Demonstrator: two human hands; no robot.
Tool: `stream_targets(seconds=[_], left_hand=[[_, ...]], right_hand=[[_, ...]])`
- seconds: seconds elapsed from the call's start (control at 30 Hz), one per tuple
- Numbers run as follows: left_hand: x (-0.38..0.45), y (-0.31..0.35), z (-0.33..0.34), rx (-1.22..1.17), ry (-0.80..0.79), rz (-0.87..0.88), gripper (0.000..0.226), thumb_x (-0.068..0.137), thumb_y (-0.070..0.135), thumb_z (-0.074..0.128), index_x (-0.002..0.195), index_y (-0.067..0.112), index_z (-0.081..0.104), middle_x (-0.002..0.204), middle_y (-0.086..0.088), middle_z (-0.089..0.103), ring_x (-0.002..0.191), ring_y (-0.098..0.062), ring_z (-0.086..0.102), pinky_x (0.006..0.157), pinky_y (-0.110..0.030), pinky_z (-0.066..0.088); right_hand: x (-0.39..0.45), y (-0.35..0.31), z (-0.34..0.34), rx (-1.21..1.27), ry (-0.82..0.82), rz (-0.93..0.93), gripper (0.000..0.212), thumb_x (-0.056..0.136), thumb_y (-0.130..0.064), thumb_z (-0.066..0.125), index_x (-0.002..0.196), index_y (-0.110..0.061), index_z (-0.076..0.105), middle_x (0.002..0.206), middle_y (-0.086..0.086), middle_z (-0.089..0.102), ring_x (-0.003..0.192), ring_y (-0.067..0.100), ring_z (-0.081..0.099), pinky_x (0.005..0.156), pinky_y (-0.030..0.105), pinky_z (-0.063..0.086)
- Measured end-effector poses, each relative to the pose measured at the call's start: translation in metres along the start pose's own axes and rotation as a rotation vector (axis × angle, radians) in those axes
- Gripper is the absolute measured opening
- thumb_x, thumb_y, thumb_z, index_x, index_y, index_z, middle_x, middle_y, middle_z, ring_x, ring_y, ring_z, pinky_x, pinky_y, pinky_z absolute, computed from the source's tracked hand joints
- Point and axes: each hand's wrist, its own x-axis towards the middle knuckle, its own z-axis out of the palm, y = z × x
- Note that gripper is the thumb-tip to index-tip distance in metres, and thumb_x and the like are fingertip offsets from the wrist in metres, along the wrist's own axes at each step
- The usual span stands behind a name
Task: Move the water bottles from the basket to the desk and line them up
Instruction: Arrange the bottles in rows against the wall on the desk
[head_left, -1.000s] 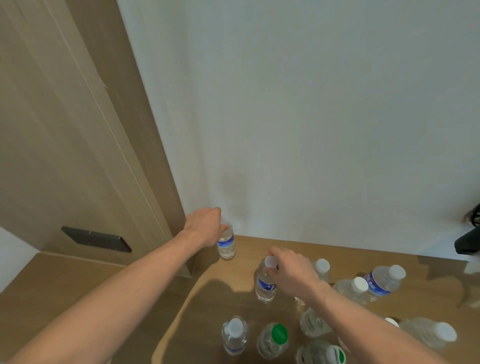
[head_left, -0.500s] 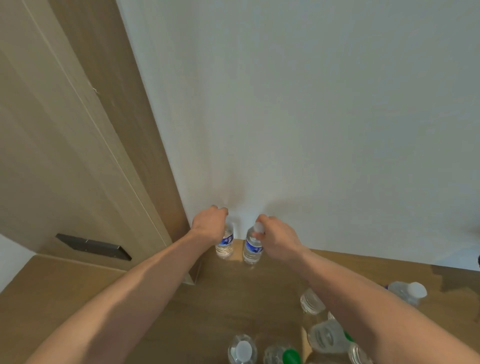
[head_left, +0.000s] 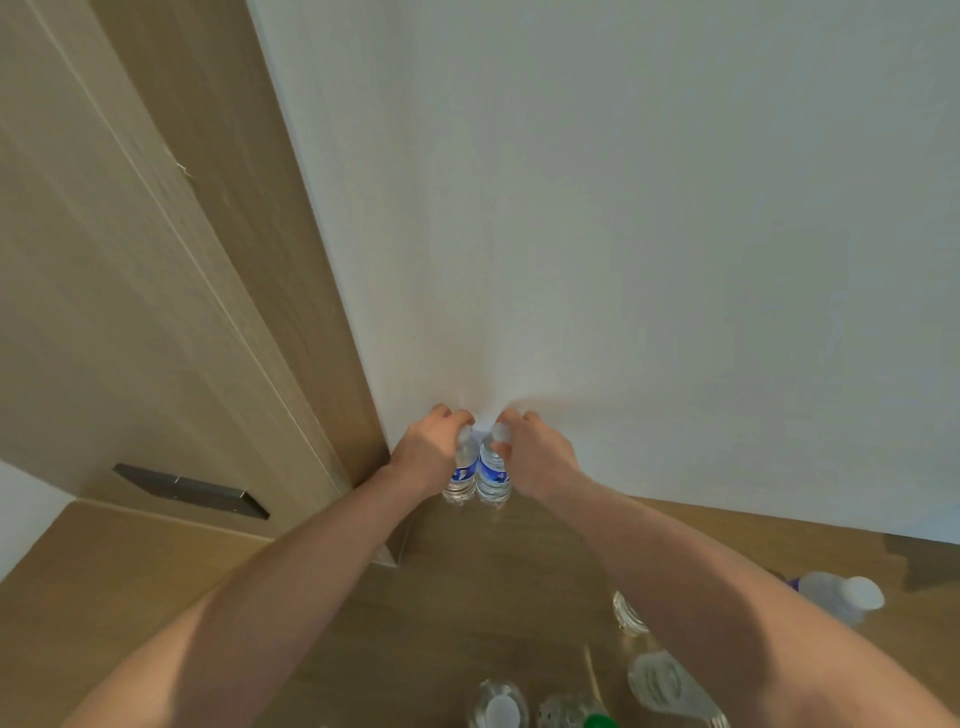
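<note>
Wood-grain desk (head_left: 467, 582) against plain white wall (head_left: 623, 234); left hand (head_left: 428, 453) and right hand (head_left: 535, 457) gripping two clear ribbed bottles (head_left: 492, 475) by the tops, touching.

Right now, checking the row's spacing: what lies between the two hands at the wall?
In the head view, two upright blue-labelled bottles side by side: left hand grips one bottle, right hand the other bottle.

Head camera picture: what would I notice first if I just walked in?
Two hands, left hand and right hand, each gripping a blue-labelled bottle: left bottle, right bottle, side by side at the white wall. More bottles crowd the near desk, one with a green cap.
</note>
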Motion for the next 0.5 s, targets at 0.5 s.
stream_targets(seconds=[0.5], left_hand=[[-0.053, 0.031, -0.023, 0.045, -0.061, -0.003, 0.095, 0.09, -0.009, 0.06, 0.166, 0.025, 0.015, 0.172, -0.001, 0.015, 0.147, -0.033, 0.038, 0.118, -0.043, 0.039]], right_hand=[[-0.107, 0.009, -0.047, 0.144, -0.043, -0.057, 0.062, 0.103, -0.029, 0.06, 0.16, -0.033, 0.036, 0.146, -0.001, 0.05, 0.11, 0.022, 0.065, 0.096, 0.036, 0.051]])
